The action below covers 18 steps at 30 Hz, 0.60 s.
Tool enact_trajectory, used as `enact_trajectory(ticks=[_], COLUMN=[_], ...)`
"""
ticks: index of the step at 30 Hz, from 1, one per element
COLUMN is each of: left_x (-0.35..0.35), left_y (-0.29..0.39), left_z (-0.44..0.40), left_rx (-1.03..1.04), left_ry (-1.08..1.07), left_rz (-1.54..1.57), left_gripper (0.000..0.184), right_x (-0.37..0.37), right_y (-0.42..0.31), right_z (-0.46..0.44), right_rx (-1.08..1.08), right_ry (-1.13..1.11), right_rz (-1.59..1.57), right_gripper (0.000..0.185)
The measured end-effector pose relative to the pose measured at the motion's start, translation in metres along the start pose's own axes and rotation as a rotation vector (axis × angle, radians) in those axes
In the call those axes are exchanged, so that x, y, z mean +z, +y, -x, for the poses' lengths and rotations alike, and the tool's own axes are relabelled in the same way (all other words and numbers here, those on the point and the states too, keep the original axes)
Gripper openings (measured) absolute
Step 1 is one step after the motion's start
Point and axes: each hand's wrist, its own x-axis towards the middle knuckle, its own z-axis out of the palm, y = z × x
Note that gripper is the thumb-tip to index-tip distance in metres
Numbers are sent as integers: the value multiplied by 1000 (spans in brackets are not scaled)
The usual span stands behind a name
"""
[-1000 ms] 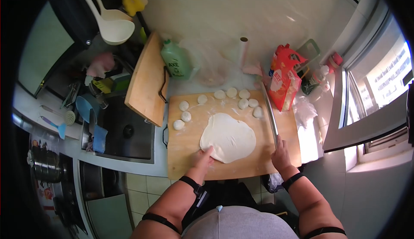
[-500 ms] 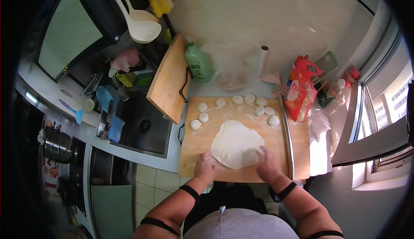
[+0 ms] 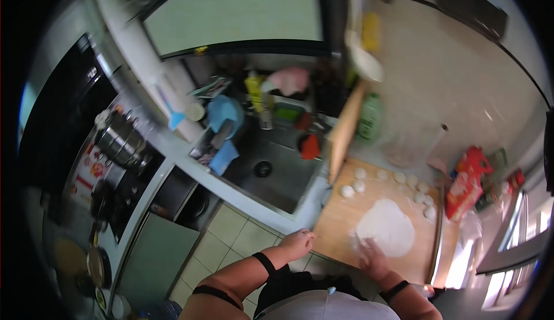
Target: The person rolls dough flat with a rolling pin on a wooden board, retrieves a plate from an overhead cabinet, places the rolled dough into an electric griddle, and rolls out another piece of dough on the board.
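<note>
A flat white sheet of rolled-out dough [image 3: 388,227] lies on the floured wooden board [image 3: 334,233]. My right hand [image 3: 374,261] is at the dough's near left edge, its fingers stretched forward over the dough and board, somewhat blurred. Off the board's left front side, my left hand [image 3: 296,245] hangs with its fingers curled together; I see nothing in it. Several small round dough pieces [image 3: 400,177] form an arc along the back of the board. A long thin rod [image 3: 438,233] runs along the board's right side.
To the left is a sink [image 3: 288,196] with a blue basin [image 3: 225,112] at its edge. A second board [image 3: 346,126] stands upright beside a green bottle [image 3: 369,118]. A red bag [image 3: 466,184] stands back right. Farther left, a steel pot [image 3: 121,141] sits on the stove.
The view has swung left, showing more of the sink and stove. My left hand has left the dough's edge and moved off the board. My right hand has shifted to the dough's near left edge.
</note>
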Motion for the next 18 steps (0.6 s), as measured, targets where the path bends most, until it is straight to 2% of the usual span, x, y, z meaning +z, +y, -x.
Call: enact_trajectory(ticks=[2, 4, 6, 8, 9, 10, 12, 14, 16, 17, 18], left_x=[-27, -54, -80, -106, -115, -121, -166, -187, -194, -199, -204], left_y=[-13, -36, -63, -97, -117, -135, -146, -168, -202, -215, -226], left_z=[15, 30, 44, 63, 73, 82, 94, 103, 103, 97, 88], left_rx=[19, -30, -72, -180, -159, -183, -319, -349, -226, -208, -108], left_ry=[-96, -114, -134, -201, -127, -105, -284, -315, -129, -128, 45], left_rz=[56, 69, 100, 140, 177, 190, -34, -31, -8, -15, -22], left_gripper=[21, 20, 19, 22, 27, 27, 32, 30, 26, 26, 30], right_x=[22, 38, 101, 44, 61, 77, 83, 86, 83, 86, 87], right_y=[-3, -22, 13, -85, -85, -77, -100, -118, -133, -138, -146], right_z=[-3, -8, 19, -41, -41, -48, -91, -139, -185, -207, -231], right_rx=[188, 193, -106, -22, 123, 99, 70, 33, -22, -25, -26], right_ry=[100, -63, -63, -304, -283, -309, -89, -56, -94, -57, -17], right_rz=[41, 222, -102, -50, -381, -379, -247, -217, -90, -72, -54], right_gripper=[44, 39, 32, 20, 35, 35, 9, 5, 4, 5, 12])
